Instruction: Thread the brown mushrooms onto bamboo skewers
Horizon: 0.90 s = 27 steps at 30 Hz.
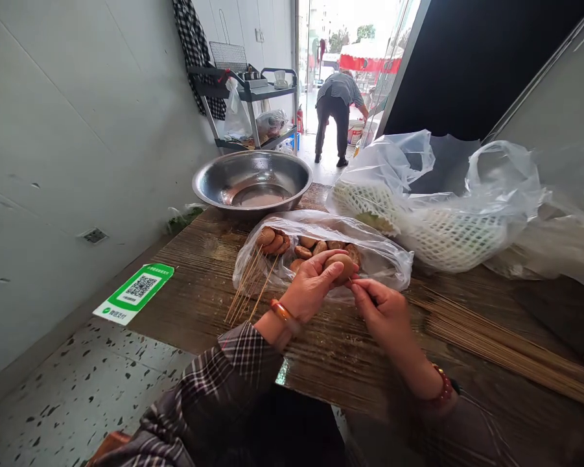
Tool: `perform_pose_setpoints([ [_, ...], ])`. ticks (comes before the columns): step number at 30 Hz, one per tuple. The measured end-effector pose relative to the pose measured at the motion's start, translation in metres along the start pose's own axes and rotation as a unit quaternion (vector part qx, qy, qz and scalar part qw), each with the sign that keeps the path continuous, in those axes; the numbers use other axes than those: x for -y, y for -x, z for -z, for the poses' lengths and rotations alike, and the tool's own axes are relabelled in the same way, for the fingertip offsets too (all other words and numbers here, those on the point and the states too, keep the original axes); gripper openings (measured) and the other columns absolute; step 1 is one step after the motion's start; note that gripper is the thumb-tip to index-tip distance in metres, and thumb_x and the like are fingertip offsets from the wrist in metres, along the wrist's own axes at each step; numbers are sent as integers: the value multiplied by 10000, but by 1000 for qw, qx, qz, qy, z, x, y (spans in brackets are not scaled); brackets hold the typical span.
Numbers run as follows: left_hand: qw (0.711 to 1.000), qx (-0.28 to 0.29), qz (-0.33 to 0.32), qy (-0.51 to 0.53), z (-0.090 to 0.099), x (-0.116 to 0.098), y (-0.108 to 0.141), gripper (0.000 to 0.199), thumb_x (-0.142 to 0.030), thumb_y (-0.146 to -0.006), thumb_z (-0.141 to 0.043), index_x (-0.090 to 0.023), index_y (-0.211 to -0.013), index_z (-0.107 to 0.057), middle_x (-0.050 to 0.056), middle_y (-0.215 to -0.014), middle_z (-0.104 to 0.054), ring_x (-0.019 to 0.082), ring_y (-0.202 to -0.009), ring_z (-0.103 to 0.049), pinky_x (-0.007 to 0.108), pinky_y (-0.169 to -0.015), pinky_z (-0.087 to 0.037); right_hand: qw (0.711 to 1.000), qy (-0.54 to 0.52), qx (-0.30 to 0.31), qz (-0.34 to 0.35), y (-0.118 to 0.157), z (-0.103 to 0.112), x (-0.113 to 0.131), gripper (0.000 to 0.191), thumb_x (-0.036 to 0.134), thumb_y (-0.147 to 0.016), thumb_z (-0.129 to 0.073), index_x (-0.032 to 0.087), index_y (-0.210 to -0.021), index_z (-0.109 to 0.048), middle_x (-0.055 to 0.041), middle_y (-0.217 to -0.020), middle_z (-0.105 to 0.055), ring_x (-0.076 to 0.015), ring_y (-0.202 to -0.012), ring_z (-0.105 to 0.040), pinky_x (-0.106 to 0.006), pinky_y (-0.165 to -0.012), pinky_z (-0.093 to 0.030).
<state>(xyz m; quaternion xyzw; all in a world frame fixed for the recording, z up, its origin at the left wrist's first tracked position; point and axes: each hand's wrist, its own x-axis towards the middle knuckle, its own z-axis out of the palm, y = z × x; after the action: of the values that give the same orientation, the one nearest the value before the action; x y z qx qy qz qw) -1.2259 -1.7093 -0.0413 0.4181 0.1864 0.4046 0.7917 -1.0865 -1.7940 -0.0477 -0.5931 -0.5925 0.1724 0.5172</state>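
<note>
My left hand (314,285) holds a round brown food piece (339,267) between thumb and fingers, over the front of an open clear plastic bag (384,256). Close by on its right, my right hand (382,308) is pinched at the piece's lower edge, on what looks like a thin stick, mostly hidden by the fingers. More brown pieces (321,247) lie inside the bag. At the bag's left end, skewered brown pieces (273,241) rest with their sticks (245,288) pointing toward the front left.
A bundle of thin sticks (490,337) lies at the right of the wooden table (194,259). Behind the bag stand a metal basin (253,181) and bagged items in white foam net (457,230). A green QR card (136,292) is at the left edge. A person (338,107) bends in the doorway.
</note>
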Motion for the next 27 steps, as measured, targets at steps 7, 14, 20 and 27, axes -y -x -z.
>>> perform_pose_setpoints([
  [7, 1000, -15, 2, 6, -3, 12, 0, 530, -435, -724, -891, -128, -1108, -693, 118, -1021, -770, 210, -953, -719, 321, -905, -523, 1000, 29, -2, -10, -1, -2, -1, 270, 345, -944, -558, 183, -838, -748, -7, -623, -651, -153, -555, -571, -279, -590, -475],
  [14, 999, -38, -11, -3, 3, 2, -3, 490, -412, -740, -877, -119, -1089, -695, 115, -979, -773, 203, -887, -723, 329, -865, -536, 997, -25, 64, -47, -5, -4, -9, 310, 421, -957, -562, 177, -900, -745, 35, -538, -557, -130, -460, -487, -265, -488, -399],
  [20, 998, -49, -20, 19, 5, -4, -4, 525, -443, -708, -895, -128, -1064, -673, 104, -952, -772, 212, -856, -734, 327, -806, -547, 1000, 8, 27, -11, 2, -11, -10, 305, 364, -966, -538, 183, -960, -783, 5, -570, -617, -168, -547, -586, -291, -602, -490],
  [27, 999, -37, -5, 7, 0, 9, -3, 487, -438, -740, -872, -120, -1056, -685, 105, -960, -762, 187, -873, -713, 301, -826, -528, 1000, 12, 0, -9, 5, -13, -11, 300, 365, -981, -526, 191, -924, -762, -50, -755, -729, -211, -736, -688, -319, -727, -541],
])
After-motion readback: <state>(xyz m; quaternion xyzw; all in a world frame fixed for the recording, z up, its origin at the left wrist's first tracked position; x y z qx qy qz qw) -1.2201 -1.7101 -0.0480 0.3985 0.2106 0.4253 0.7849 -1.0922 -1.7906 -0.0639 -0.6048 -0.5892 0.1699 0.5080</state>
